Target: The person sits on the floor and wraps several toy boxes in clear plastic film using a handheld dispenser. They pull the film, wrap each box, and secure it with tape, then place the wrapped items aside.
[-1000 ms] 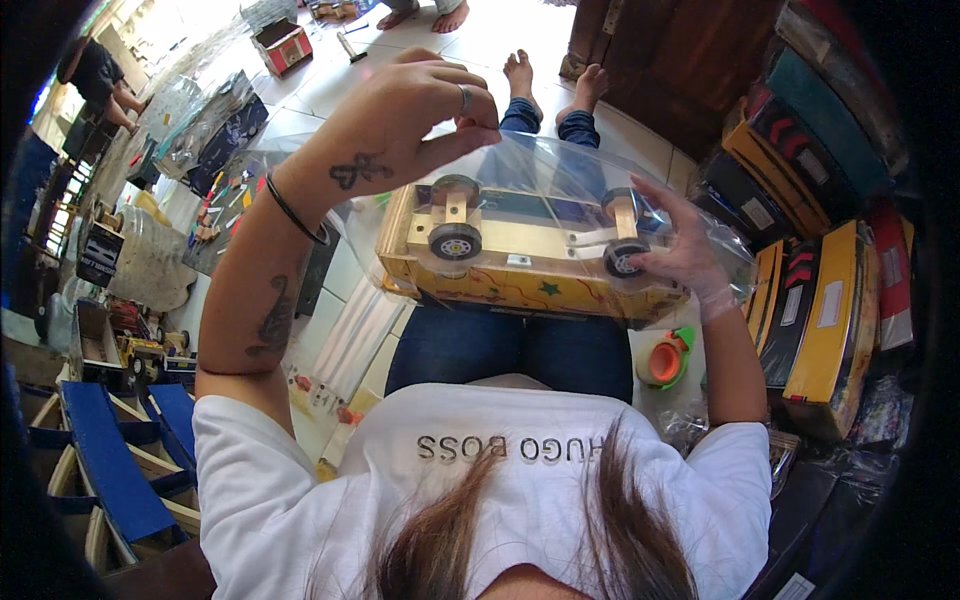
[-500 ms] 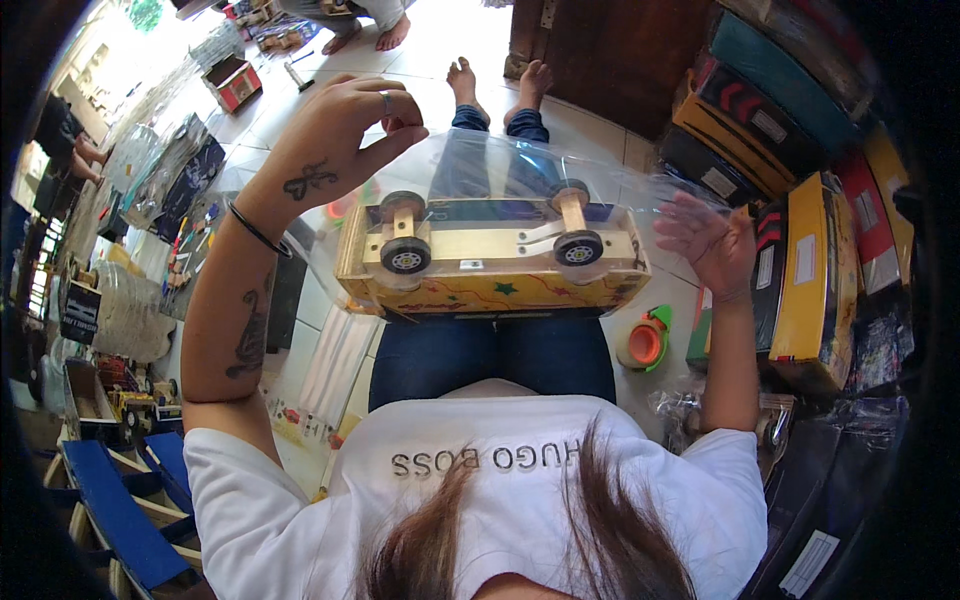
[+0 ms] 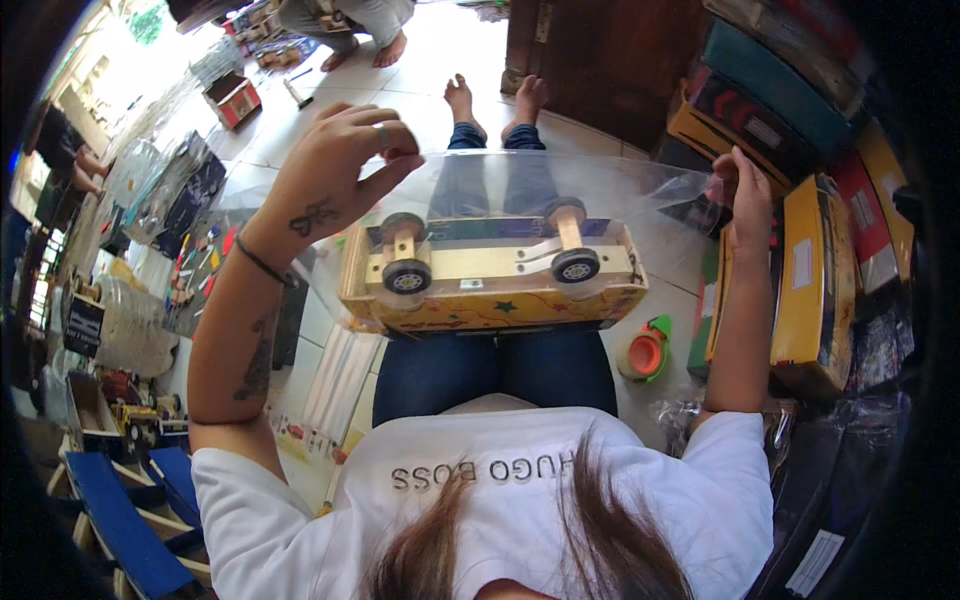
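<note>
A wooden toy vehicle [image 3: 500, 270] lies wheels-up across my thighs, its painted yellow side facing me. Black wheels on wooden axle blocks stick up from its pale underside. Clear plastic film [image 3: 640, 185] spreads over and around it, reaching out on both sides. Above the toy's left end, my left hand [image 3: 350, 155] is closed in a pinch on the film's upper edge. At the film's right end is my right hand [image 3: 743, 200], seen side-on with its fingers stretched up; it touches or nearly touches the film.
An orange-and-green tape dispenser [image 3: 645, 350] sits on the tiled floor by my right thigh. Boxes [image 3: 810, 270] are stacked at right below a dark wooden door [image 3: 585, 75]. Blue-topped wooden pieces [image 3: 125, 520] lie at lower left. Another person's feet [image 3: 390, 50] show at the top.
My right hand has moved outward to the right and turned from palm-spread to side-on. My left hand has dropped slightly, still pinching the film. The toy has shifted slightly toward me.
</note>
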The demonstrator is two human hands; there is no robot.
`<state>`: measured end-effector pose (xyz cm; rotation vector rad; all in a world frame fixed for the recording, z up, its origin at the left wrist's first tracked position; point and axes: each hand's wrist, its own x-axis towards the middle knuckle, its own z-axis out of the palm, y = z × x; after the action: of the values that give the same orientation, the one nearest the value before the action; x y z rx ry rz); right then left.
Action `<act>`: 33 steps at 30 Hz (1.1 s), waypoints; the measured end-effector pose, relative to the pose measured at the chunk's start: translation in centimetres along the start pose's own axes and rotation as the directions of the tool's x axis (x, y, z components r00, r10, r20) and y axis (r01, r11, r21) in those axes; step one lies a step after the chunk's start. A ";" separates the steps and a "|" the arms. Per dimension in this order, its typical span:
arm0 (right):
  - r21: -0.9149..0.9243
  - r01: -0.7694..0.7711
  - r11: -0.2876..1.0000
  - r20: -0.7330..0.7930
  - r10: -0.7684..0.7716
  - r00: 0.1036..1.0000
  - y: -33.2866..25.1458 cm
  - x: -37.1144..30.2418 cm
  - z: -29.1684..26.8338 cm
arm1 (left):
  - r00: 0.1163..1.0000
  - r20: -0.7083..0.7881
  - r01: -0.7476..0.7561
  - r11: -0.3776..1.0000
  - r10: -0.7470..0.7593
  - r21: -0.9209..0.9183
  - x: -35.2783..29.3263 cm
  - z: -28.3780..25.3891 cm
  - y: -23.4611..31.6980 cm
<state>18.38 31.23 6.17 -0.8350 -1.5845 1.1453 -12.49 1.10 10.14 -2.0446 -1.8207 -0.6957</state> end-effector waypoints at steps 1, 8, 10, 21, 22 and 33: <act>-0.025 -0.041 0.999 0.031 0.042 0.999 -0.3 0.0 -0.1 | 1.000 -0.001 0.005 1.000 -0.005 -0.003 0.0 0.0 0.0; -0.342 0.121 0.932 0.380 0.019 0.925 -0.3 -0.3 1.2 | 0.999 -0.038 -0.007 1.000 0.006 -0.013 0.0 0.2 0.1; -0.164 0.050 0.985 0.302 0.002 0.953 0.2 0.1 1.4 | 1.000 -0.025 -0.011 1.000 0.011 -0.002 0.0 0.2 0.1; 0.016 -0.155 0.988 0.597 0.115 0.794 1.2 -1.7 -1.3 | 0.999 -0.030 -0.043 0.999 0.043 0.001 -0.1 0.8 -0.8; 0.070 -0.164 0.984 0.697 0.069 0.713 1.6 -1.7 -1.0 | 0.999 -0.017 -0.030 1.000 0.030 -0.009 -0.1 0.8 -0.9; 0.500 -0.432 0.751 0.274 0.336 0.901 4.3 1.4 -0.4 | 0.919 0.241 0.365 0.904 -0.312 -0.220 -10.6 -8.9 -6.6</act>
<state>18.31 33.97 2.55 -0.6965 -1.1173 1.9081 -21.07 -11.54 11.20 -2.0344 -2.3539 -0.8921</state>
